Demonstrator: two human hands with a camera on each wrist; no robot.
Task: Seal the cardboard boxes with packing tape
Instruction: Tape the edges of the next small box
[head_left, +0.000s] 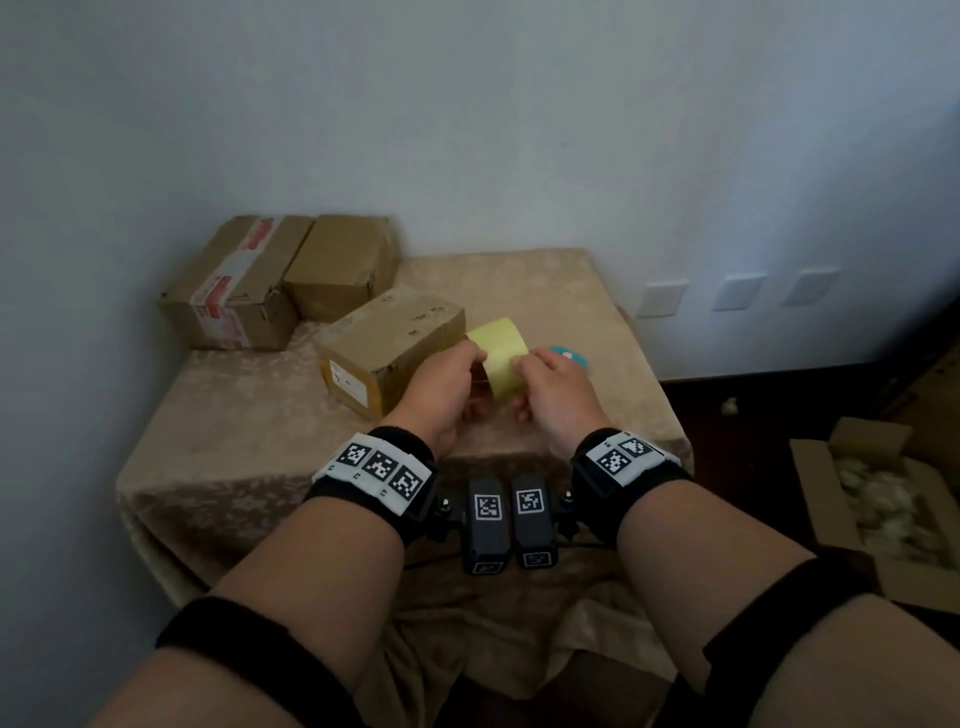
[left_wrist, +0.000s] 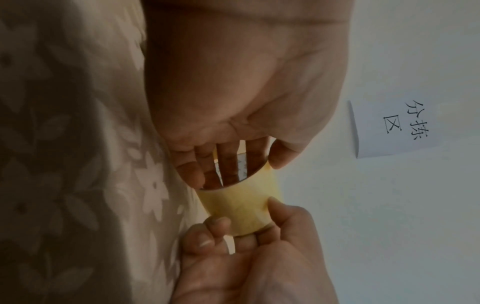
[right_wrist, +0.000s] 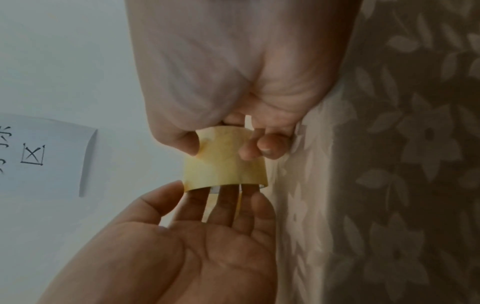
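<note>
A roll of pale yellow packing tape (head_left: 500, 358) is held above the table between both hands, just right of the nearest cardboard box (head_left: 389, 347). My left hand (head_left: 475, 365) has its fingers (left_wrist: 228, 164) pushed inside the roll's core and its thumb on the outer face. My right hand (head_left: 522, 375) pinches the other edge of the roll (right_wrist: 226, 166) between its thumb and curled fingers (right_wrist: 270, 147). The left wrist view shows the roll (left_wrist: 241, 207) with no free strip pulled out. Two more cardboard boxes (head_left: 234, 283) (head_left: 343, 265) stand at the table's back left.
A beige patterned cloth covers the table (head_left: 249, 426). A small teal object (head_left: 571, 357) lies behind my right hand. An open carton (head_left: 826, 499) with pale filling sits on the floor at the right. A paper sign (left_wrist: 394, 127) hangs on the wall.
</note>
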